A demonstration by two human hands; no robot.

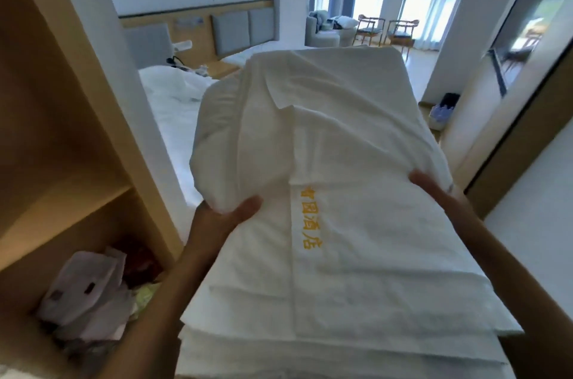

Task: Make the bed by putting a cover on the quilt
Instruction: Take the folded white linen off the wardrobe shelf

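Cover, white, folded into a thick flat stack, is held out in front of the body at about chest height, with yellow lettering stitched on the top layer. Left hand grips the near-left side, thumb pressed on top; its fingers go under the fabric, out of sight. Right hand clamps the right edge the same way, fingers hidden beneath. Two-sided hold likely keeps the folds from sliding apart; the far-left layers already sag and bulge. Person stands beside a wooden shelf unit with bags on its lowest level. Bed lies ahead on the left, well apart from the cover, carrying a rumpled white heap, probably the quilt. Covering not yet begun; stack looks bound for the bed.
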